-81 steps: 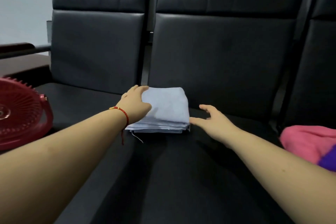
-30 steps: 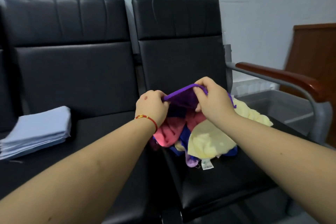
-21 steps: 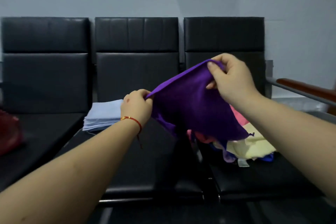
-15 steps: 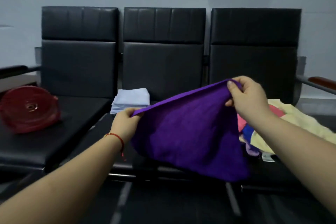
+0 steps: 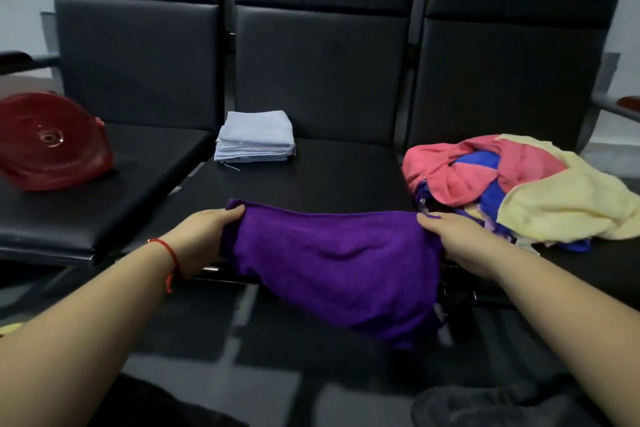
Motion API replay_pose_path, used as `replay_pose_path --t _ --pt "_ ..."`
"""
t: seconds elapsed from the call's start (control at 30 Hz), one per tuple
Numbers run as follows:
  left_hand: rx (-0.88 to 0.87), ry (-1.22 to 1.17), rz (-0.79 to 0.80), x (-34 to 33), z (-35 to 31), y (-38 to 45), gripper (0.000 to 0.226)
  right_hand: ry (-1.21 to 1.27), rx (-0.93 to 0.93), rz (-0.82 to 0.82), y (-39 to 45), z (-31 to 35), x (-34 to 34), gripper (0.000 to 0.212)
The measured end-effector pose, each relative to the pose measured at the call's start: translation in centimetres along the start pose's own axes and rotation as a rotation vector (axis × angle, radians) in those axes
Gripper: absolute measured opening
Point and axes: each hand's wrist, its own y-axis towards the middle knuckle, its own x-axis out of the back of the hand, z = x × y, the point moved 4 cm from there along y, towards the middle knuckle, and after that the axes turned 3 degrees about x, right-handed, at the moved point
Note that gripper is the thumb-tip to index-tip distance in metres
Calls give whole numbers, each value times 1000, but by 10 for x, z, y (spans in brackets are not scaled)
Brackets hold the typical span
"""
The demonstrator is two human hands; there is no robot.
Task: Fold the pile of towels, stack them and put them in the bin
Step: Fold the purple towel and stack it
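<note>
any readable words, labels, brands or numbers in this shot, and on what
None can be read.
Red round object on the left seat: a circular emblem and a faint line of raised lettering near its lower edge, too blurred to read.
Purple towel, folded light blue towels and towel pile: no print or tag text visible.

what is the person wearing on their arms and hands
Both forearms are bare, with no sleeves or gloves in view. The left hand has a thin red string bracelet at the wrist, a loose end dangling. The right hand wears nothing visible.
</note>
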Motion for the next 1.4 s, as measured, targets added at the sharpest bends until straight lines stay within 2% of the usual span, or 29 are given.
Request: replay_pose_path --t 0.07,0.13,0.2,0.3,0.4,0.43,0.53,0.6,0.7,0.77,0.83,0.93,1.0,1.07,1.13,1.23,1.3,1.4 --pt "69 75 7 7 5 -4 17 99 -136 176 -9 -10 -11 27" --pt "170 187 76 14 13 -13 18 24 -198 361 -25 -13 -18 24" --pt "237 272 144 21 20 -24 19 -40 -194 445 -35 -11 -18 21" --pt "238 327 258 30 23 -42 21 -73 -156 434 -42 -8 -9 25" --pt "240 328 320 44 25 -49 64 -115 -139 427 -50 -9 0 28" --pt "244 339 303 49 27 -50 63 -137 -140 431 -54 -9 2 25" --pt "204 339 197 55 26 -50 30 -261 -148 384 -57 -8 7 24" --pt "129 333 151 54 22 -47 17 -433 -104 319 -54 -5 9 24" --pt "-23 525 25 43 10 -44 17 -722 8 166 -44 4 13 36" --pt "-41 596 -67 36 4 -38 26 -720 7 80 -38 5 13 38" --pt "39 492 -95 30 7 -27 34 -495 -112 47 -34 2 7 31" --pt "166 155 -104 17 9 -16 30 -6 -342 40 -33 1 -7 31" --pt "212 -23 -81 5 9 -10 26 361 -423 -5 -25 2 -12 36" --pt "207 -107 -66 -6 7 -1 32 689 -433 -41 -11 2 -16 44" --pt "189 -159 -69 -15 4 9 42 821 -409 -87 1 3 -17 45" --pt "131 -273 -92 -28 -3 22 45 882 -342 -116 18 5 -21 46" --pt "53 -405 -117 -35 -7 33 43 917 -239 -136 27 9 -25 39" --pt "-90 -590 -158 -45 -16 44 27 1050 -121 -189 42 19 -27 26"
